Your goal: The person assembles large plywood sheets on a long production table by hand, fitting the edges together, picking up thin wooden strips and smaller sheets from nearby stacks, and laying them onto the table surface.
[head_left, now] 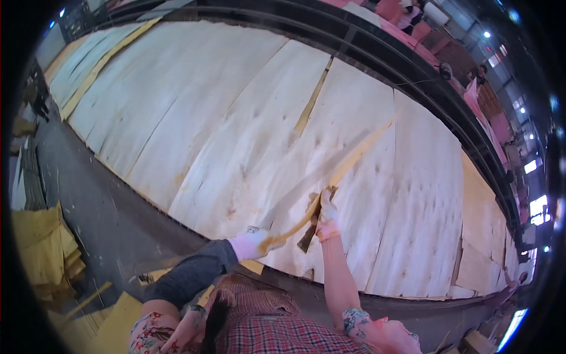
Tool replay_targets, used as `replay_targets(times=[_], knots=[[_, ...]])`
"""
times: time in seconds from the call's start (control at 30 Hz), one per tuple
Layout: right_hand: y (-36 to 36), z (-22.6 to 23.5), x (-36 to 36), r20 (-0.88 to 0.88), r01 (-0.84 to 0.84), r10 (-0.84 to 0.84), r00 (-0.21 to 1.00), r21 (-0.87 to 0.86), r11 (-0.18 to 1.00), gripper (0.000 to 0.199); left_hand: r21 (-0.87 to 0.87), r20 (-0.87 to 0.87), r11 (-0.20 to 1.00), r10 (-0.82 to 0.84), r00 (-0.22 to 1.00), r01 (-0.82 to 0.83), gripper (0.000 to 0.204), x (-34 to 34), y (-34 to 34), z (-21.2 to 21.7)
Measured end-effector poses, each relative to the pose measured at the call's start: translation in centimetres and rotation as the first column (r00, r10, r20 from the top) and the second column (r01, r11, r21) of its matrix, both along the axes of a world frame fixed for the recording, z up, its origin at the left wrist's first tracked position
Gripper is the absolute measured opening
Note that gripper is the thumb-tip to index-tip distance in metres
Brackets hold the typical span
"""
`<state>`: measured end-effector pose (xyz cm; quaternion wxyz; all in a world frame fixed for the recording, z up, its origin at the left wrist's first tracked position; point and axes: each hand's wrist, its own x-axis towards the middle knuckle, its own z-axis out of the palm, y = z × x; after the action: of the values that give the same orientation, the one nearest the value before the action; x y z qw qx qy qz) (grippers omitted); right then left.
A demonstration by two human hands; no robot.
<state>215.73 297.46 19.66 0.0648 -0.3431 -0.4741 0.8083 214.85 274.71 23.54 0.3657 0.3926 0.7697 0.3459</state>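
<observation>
My left hand [250,243], in a white glove on a dark sleeve, grips the near end of a long thin yellow veneer strip [354,156]. The strip rises to the upper right over the wide pale veneer sheets [224,118]. My right hand [326,213], also in a white glove, is closed on the same strip a little further up. A short dark piece [308,236] hangs just below that hand; what it is cannot be made out. A second, paler strip [306,183] is blurred beside the yellow one.
The sheets cover a long bed with a dark rail [413,76] along its far side. A narrow gap [312,100] shows between two sheets. Yellowish sheet stacks [44,248] lie on the grey floor at left. Other people [477,76] stand beyond the rail.
</observation>
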Motion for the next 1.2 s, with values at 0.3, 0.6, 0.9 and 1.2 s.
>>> replay_targets(times=[0.3, 0.6, 0.9, 1.2], knots=[[-4.6, 11.3, -4.6, -0.23, -0.268, 0.231, 0.946, -0.146, 0.952, 0.031, 0.41, -0.148, 0.866, -0.248, 0.958, 0.287, 0.039, -7.2, -2.5, 5.8], [-12.8, 6.2, -19.9, 0.451, -0.302, 0.445, 0.774, 0.88, -0.367, 0.024, -0.025, 0.853, 0.906, 0.24, 0.464, -0.422, 0.023, -22.5, -1.1, -3.7], [5.6, -3.6, -26.6, 0.267, -0.26, 0.008, 0.964, 0.928, 0.268, 0.035, 0.029, -0.609, 0.929, 0.308, 0.731, -0.368, 0.047, -27.2, -6.7, -10.6], [12.5, -13.2, -37.4, 0.647, -0.526, -0.152, 0.747, 0.715, 0.461, 0.053, -0.154, -0.913, 0.912, 0.015, 0.407, -0.38, 0.03, -26.9, -4.5, -11.2]])
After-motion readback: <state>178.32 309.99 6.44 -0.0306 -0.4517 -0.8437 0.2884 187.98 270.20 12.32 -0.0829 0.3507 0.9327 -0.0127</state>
